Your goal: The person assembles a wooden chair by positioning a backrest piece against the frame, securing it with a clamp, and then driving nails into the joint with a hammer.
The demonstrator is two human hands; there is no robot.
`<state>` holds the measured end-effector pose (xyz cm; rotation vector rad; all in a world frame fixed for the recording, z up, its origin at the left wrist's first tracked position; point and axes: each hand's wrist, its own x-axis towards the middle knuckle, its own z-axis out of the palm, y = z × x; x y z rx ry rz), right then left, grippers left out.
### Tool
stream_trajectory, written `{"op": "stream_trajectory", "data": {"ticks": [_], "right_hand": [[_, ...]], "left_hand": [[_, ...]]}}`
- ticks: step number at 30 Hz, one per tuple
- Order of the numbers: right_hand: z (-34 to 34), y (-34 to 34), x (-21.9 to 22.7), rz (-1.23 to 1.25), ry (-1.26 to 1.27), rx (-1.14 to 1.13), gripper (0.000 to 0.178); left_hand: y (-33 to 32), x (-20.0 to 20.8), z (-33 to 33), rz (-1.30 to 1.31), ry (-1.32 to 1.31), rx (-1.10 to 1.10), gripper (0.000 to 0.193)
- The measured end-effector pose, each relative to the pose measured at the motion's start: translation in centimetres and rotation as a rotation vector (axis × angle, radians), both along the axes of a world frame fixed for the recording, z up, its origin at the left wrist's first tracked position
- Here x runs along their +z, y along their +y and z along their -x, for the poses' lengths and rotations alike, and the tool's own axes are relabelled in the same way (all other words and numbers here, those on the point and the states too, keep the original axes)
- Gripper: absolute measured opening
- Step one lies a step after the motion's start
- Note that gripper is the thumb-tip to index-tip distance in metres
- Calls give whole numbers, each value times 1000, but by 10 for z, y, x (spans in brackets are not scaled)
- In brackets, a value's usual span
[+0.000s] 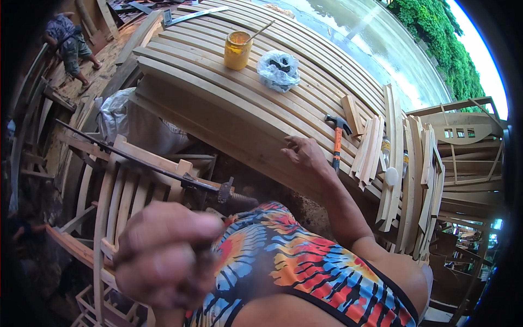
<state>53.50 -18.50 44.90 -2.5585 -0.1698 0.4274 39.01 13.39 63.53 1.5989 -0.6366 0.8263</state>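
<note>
My left hand [166, 256] is raised close to the view, blurred, its fingers curled shut. Whatever it may hold is hidden. Behind it a long dark bar clamp [185, 180] with a threaded screw lies across a wooden slatted frame [128, 185]. At the near edge of a bench of wooden slats [218, 90], my right hand [306, 156] hovers or rests with loosely bent fingers apart, nothing seen in it. To its right lies a claw hammer [338, 139] with an orange and black handle. Farther off stand a yellow-smeared jar [237, 52] with a stick and a clear plastic bag [278, 71] of dark bits.
Loose wood strips [389, 163] and a small wood block [352, 115] lie on the right side. A metal square [193, 15] sits at the bench's far left. White sacks [141, 120] slump below its left end. A person [70, 43] walks at the upper left.
</note>
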Motion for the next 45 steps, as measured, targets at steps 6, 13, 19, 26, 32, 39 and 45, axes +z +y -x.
{"op": "stream_trajectory", "data": {"ticks": [6,13,19,26,32,39,45], "right_hand": [[-51,2,27,-33,-223,-27,42],[-171,-24,-4,-144,-442,-57,28],[-263,22,-20,30,-525,158,29],[-201,97,-35,-331,-297,384,22],[-66,141,-49,-335,99,783,23],[29,161,-51,-208,214,804,51],[52,213,-55,15,130,658,70]], "left_hand": [[81,-195,46,-108,988,588,38],[60,-314,156,-151,1405,792,35],[6,-310,149,0,1504,884,34],[-9,-289,142,-32,1508,946,35],[1,-288,173,29,1594,1000,39],[100,-286,209,12,1454,1215,46],[231,-275,219,-170,1318,1231,55]]}}
